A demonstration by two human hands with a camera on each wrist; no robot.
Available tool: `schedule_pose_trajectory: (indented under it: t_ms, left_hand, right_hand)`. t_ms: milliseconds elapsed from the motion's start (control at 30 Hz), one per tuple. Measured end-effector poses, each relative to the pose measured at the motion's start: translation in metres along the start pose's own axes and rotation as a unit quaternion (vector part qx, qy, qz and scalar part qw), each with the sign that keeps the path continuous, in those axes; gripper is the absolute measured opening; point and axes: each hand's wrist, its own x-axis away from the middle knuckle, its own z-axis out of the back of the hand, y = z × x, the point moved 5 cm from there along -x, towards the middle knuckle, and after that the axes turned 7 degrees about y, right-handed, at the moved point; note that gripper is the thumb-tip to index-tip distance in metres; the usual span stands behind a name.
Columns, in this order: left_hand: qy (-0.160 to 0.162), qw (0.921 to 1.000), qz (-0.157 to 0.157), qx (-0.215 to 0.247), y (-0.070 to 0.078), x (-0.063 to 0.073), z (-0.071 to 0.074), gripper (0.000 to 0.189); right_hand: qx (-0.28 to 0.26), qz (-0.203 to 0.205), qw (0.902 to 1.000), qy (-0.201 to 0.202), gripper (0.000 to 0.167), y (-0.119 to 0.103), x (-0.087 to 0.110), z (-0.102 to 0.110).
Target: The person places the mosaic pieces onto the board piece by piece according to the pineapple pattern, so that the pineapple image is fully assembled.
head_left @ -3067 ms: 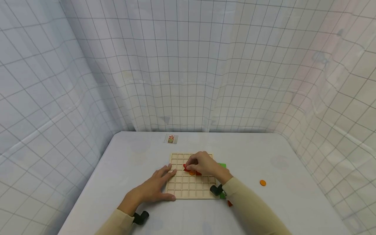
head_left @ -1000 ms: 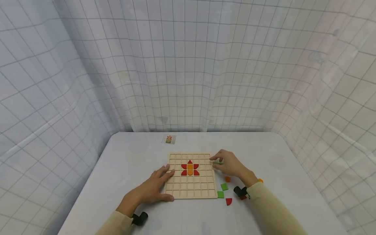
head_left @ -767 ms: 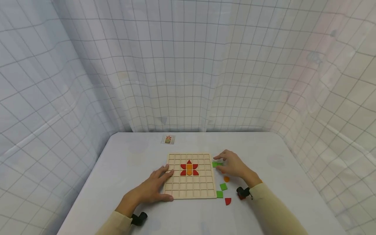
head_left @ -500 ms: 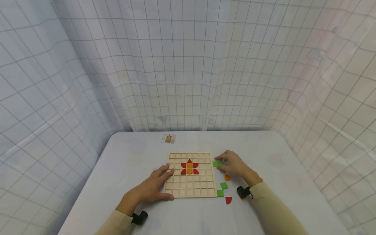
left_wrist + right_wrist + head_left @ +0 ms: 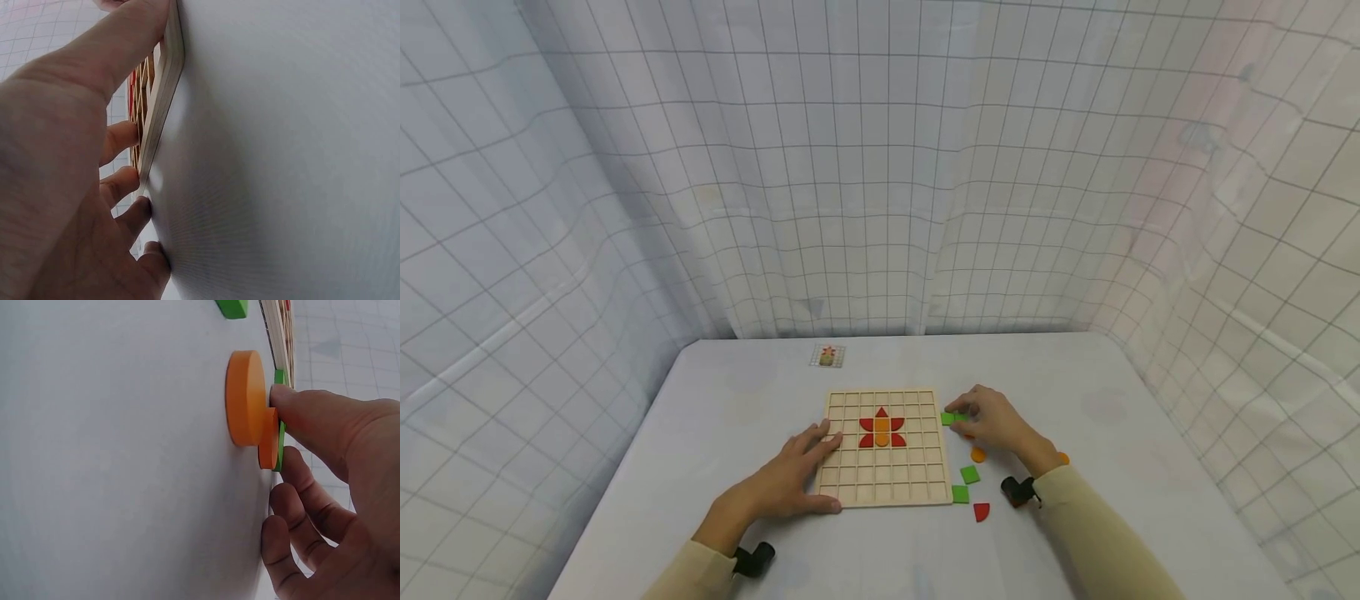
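Note:
A wooden grid board [image 5: 883, 496] lies on the table, with red pieces [image 5: 882, 412] and orange pieces [image 5: 882, 427] set in a flower-like figure. At its left edge rests my left hand [image 5: 782, 482], fingers spread; the left wrist view has the thumb along the board's side. Just beyond the right edge, my right hand [image 5: 988, 418] pinches at a green square tile [image 5: 961, 418] with thumb and index finger. Another green square [image 5: 947, 419] lies beside it, against the board. In the right wrist view, an orange disc [image 5: 245, 399] stands close in front of the thumb.
Right of the board lie an orange disc [image 5: 978, 455], two green squares [image 5: 970, 474] and a red quarter-round piece [image 5: 982, 512]. Another orange piece [image 5: 1063, 458] shows beyond the right wrist. A small pattern card [image 5: 827, 356] lies at the back. Gridded white curtains [image 5: 850, 208] surround the table.
The right hand has left the red pieces on the board and gone right to the green squares. One second ago a green tile there stood tilted; now thumb and index have closed in.

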Motion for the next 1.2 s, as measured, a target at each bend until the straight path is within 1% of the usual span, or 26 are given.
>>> schedule_pose_trajectory:
  t_ms: [133, 300, 600, 733, 967, 1200]
  left_hand:
    - [0.004, 1.0, -0.002, -0.003, 0.001, 0.001, 0.003, 0.117]
    - [-0.002, 1.0, 0.002, -0.006, 0.004, 0.001, 0.004, 0.116]
    - [-0.004, 1.0, 0.007, 0.001, 0.0, 0.003, 0.001, 0.116]
    - [-0.003, 1.0, 0.006, -0.004, -0.001, 0.003, -0.001, 0.116]
    - [-0.009, 0.9999, -0.003, -0.012, 0.0, 0.001, -0.001, 0.116]
    - [-0.006, 0.9998, 0.003, -0.018, -0.001, 0.001, -0.001, 0.116]
  right_hand:
    - [0.001, 0.004, 1.0, 0.002, 0.024, -0.003, -0.002, 0.0]
    - [0.006, -0.002, 1.0, -0.001, 0.022, -0.004, -0.002, 0.001]
    - [0.0, 0.006, 1.0, -0.002, 0.022, -0.006, 0.0, 0.004]
    - [-0.011, 0.004, 0.9999, 0.012, 0.021, -0.007, 0.004, 0.005]
    - [-0.009, -0.008, 0.9995, 0.031, 0.019, -0.009, 0.011, 0.007]
    - [-0.028, 0.012, 0.9985, 0.046, 0.02, -0.018, 0.012, 0.008]
